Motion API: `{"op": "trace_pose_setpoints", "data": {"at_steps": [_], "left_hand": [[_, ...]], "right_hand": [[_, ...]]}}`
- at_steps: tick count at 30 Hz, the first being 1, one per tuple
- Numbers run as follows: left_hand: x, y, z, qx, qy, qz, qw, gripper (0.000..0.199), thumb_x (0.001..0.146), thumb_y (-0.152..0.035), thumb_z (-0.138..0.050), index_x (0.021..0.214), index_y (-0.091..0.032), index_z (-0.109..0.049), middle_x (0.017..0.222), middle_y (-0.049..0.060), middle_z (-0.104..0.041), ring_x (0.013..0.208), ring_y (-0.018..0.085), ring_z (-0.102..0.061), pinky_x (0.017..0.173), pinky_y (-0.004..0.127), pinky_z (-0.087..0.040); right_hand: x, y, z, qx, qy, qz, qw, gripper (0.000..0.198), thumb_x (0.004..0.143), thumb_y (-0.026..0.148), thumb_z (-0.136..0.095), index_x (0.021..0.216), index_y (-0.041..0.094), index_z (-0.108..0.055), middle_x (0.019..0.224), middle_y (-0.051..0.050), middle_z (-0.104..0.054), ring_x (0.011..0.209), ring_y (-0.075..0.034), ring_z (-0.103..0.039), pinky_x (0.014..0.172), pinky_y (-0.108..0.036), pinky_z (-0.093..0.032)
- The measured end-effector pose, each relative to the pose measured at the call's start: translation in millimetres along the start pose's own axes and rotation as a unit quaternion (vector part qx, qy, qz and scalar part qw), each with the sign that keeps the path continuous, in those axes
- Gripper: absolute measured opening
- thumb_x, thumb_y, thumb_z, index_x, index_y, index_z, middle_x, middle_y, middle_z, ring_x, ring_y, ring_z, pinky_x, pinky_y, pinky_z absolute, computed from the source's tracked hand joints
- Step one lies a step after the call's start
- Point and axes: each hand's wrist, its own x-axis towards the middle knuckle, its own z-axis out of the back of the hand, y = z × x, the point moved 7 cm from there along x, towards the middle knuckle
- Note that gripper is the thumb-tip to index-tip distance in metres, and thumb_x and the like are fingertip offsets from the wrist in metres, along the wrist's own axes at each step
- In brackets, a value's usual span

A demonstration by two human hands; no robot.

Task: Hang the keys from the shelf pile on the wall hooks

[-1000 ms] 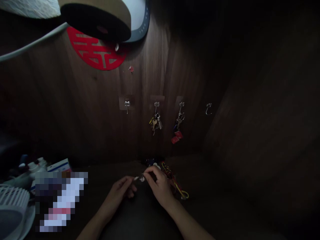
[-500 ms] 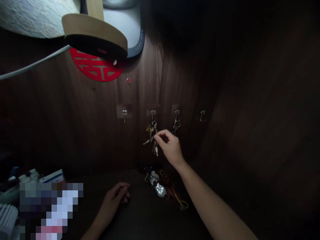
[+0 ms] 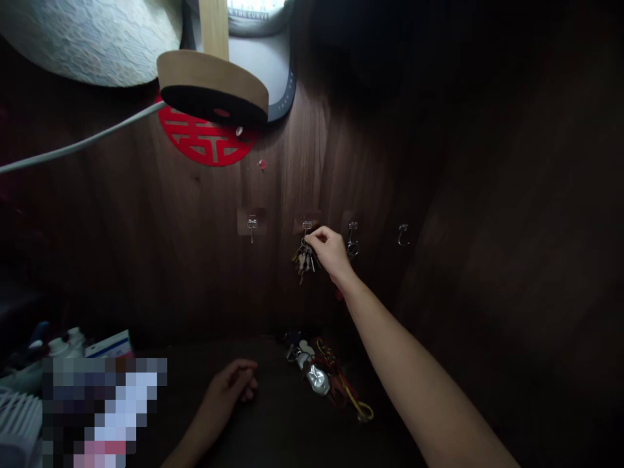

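My right hand is raised to the dark wood wall, thumb and finger pinched on the ring of a bunch of keys. The ring is at the lower end of a metal hook; whether it hangs on the hook or only in my fingers I cannot tell. My left hand rests low on the dark surface, fingers loosely curled and apart, with nothing visible in it. To its right lies a pile of keys and cords with a silver fob.
Beside the held keys, another hook bears a key ring, partly behind my hand. Bare hooks flank these, one left, one right. Above hang a red cut-out, a wooden disc-shaped object and a cap. Bottles stand lower left.
My right hand has moved up from beside the hanging keys to their ring, just below the hook. The keys hang closer together. The view has shifted slightly; my left hand stays low.
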Motion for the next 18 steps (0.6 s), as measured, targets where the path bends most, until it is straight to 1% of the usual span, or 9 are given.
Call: {"op": "trace_pose_setpoints", "data": {"at_steps": [3,6,10,14,16,18], "left_hand": [[0.8,1.3,0.2,-0.009,0.003,0.002,1.000,0.037,0.072,-0.054,-0.060,0.086,-0.020,-0.066,0.064,-0.002,-0.063,0.057,0.014,-0.053,0.057,0.025,-0.041],[1.5,1.6,0.0,-0.010,0.006,0.005,1.000,0.037,0.071,-0.054,-0.061,0.086,-0.020,-0.066,0.064,-0.002,-0.063,0.057,0.014,-0.053,0.057,0.025,-0.041],[0.7,-0.6,0.3,-0.007,0.004,0.006,1.000,0.038,0.070,-0.054,-0.061,0.086,-0.020,-0.066,0.065,-0.001,-0.063,0.057,0.014,-0.053,0.057,0.025,-0.041],[-0.7,-2.0,1.4,0.004,0.000,0.006,1.000,0.037,0.071,-0.053,-0.061,0.086,-0.020,-0.066,0.065,-0.001,-0.064,0.058,0.014,-0.055,0.058,0.026,-0.042],[-0.8,-1.8,1.6,0.006,0.003,0.005,1.000,0.034,0.072,-0.051,-0.060,0.087,-0.020,-0.065,0.067,-0.001,-0.064,0.059,0.014,-0.055,0.060,0.026,-0.043],[-0.7,-0.9,1.6,0.005,0.007,0.007,1.000,0.033,0.073,-0.049,-0.060,0.087,-0.020,-0.065,0.067,-0.001,-0.064,0.060,0.014,-0.055,0.060,0.026,-0.043]], "right_hand": [[-3.5,-4.0,-1.8,0.037,0.004,-0.018,0.999,0.017,0.068,0.029,-0.057,0.056,0.019,-0.052,0.053,0.006,-0.049,0.054,-0.011,-0.045,0.054,-0.023,-0.035],[-9.8,-4.7,-1.8,0.066,0.005,-0.024,0.998,0.016,0.070,0.031,-0.056,0.060,0.019,-0.053,0.055,0.005,-0.049,0.055,-0.012,-0.046,0.055,-0.023,-0.036],[-20.8,-4.4,0.4,0.094,0.006,-0.012,0.995,0.015,0.073,0.032,-0.055,0.072,0.019,-0.062,0.067,0.002,-0.057,0.064,-0.013,-0.052,0.059,-0.024,-0.040],[-30.4,-4.4,1.2,0.095,0.023,0.015,0.995,0.022,0.074,0.033,-0.058,0.088,0.019,-0.066,0.079,-0.001,-0.062,0.070,-0.015,-0.054,0.064,-0.025,-0.043],[-33.3,-5.4,1.5,0.080,0.027,0.025,0.996,0.024,0.073,0.033,-0.059,0.092,0.020,-0.067,0.079,-0.001,-0.061,0.068,-0.014,-0.052,0.063,-0.025,-0.043],[-34.9,-8.2,0.4,0.080,0.031,0.018,0.996,0.025,0.074,0.033,-0.059,0.094,0.020,-0.067,0.077,0.000,-0.059,0.065,-0.013,-0.049,0.060,-0.024,-0.042]]}}
